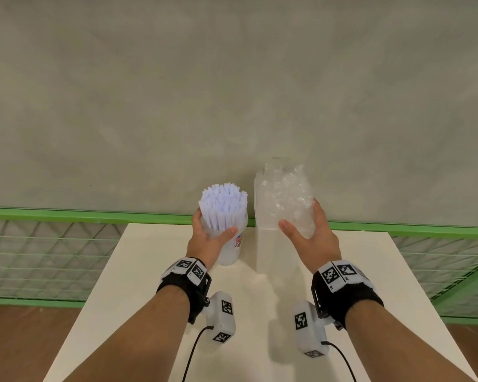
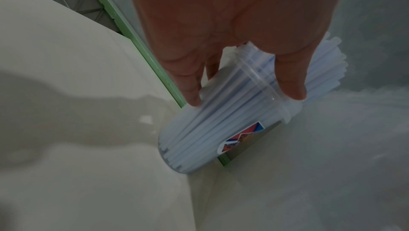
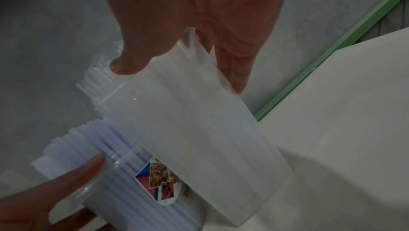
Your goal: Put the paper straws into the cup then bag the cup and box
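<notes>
In the head view, a clear plastic cup (image 1: 229, 244) packed with white paper straws (image 1: 223, 206) is gripped by the left hand (image 1: 207, 238) at the centre of the frame, thumb and fingers wrapped around its wall. Just to its right, a tall translucent box (image 1: 271, 241) holding crinkled clear plastic (image 1: 287, 194) is clasped by the right hand (image 1: 312, 238). Both are seen over the far edge of a white table (image 1: 149, 271), with a grey wall (image 1: 232, 78) behind.

In the left wrist view, the cup (image 2: 221, 129) lies at centre, its coloured sticker (image 2: 241, 136) at lower right, the fingers (image 2: 289, 80) curled around its rim.

In the right wrist view, the box (image 3: 199, 129) crosses the centre, pinched between thumb and fingers (image 3: 234, 63); the cup (image 3: 132, 191) sits at lower left, a left thumb (image 3: 84, 168) on it
</notes>
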### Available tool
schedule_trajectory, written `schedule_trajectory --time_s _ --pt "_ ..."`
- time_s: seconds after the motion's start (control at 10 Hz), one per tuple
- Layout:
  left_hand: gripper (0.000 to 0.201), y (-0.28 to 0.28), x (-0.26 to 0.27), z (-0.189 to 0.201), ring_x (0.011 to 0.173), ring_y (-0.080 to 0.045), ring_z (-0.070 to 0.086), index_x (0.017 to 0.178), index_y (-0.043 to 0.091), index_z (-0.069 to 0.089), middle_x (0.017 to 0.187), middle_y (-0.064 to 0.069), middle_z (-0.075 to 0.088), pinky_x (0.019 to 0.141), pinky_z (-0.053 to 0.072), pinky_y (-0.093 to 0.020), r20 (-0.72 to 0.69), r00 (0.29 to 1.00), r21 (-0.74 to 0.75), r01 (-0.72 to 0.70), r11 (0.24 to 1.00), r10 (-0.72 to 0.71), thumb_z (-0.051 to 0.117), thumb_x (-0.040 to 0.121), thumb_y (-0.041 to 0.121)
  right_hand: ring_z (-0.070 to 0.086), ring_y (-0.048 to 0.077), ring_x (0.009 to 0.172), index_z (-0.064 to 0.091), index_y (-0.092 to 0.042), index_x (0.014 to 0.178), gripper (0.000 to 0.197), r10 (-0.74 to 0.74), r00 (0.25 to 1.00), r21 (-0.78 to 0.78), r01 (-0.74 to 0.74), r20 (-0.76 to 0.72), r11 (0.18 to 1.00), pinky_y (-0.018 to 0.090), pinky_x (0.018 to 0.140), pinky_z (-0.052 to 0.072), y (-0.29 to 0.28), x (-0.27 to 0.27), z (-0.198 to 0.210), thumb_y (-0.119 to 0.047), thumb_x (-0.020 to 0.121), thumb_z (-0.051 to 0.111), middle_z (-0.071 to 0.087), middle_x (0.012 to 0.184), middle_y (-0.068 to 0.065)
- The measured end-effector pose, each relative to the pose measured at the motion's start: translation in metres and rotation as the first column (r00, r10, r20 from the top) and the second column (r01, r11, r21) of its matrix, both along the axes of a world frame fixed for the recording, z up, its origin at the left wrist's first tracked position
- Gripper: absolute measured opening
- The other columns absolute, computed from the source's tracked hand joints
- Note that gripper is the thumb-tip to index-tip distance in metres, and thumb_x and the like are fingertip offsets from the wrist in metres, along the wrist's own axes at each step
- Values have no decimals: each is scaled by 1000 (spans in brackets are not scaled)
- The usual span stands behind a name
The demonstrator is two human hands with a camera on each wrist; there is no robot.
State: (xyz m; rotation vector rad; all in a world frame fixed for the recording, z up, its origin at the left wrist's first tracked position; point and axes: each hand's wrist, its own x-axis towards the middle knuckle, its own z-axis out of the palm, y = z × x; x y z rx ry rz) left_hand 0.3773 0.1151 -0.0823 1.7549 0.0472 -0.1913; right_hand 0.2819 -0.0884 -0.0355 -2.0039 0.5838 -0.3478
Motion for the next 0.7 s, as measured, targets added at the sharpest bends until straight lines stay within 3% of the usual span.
schedule_trajectory --time_s 0.3,0.4,0.5,0.6,0.7 --pt "95 -2 3 1 127 -25 52 148 35 21 141 3 51 106 40 -38 -16 1000 29 0 1000 0 83 76 35 32 20 143 15 -35 154 98 5 1000 4 -5 -5 1000 29 111 25 1 4 -1 -59 77 70 33 156 -6" --pt "103 -3 2 3 134 -24 46 151 34 17 148 3 44 106 37 -33 -3 1000 43 -3 999 4 85 74 33 33 20 142 15 -33 154 98 9 1000 -3 -9 -3 1000 26 109 26 1 4 0 -58 77 71 33 156 -6" --pt "133 0 0 6 148 -21 26 155 35 -1 162 2 20 119 26 -43 31 999 46 -19 999 18 93 61 33 31 20 143 12 -32 155 101 26 999 -18 -26 -19 999 27 109 25 -1 4 2 -59 77 71 30 157 -7" --pt "141 5 -10 17 153 -19 5 155 34 -10 166 1 -4 123 15 -44 75 997 221 -19 975 2 93 59 39 10 15 150 -2 -31 155 118 55 998 -22 -56 -22 998 30 117 16 -3 1 3 -60 71 76 4 163 -7" --pt "124 11 -23 46 153 -22 -2 154 38 -11 165 1 -14 123 10 -46 219 975 470 -83 879 -25 79 71 56 -4 21 151 -13 -34 152 138 38 991 -128 -55 -131 990 46 120 14 -6 -5 20 -74 54 75 -14 162 -8"
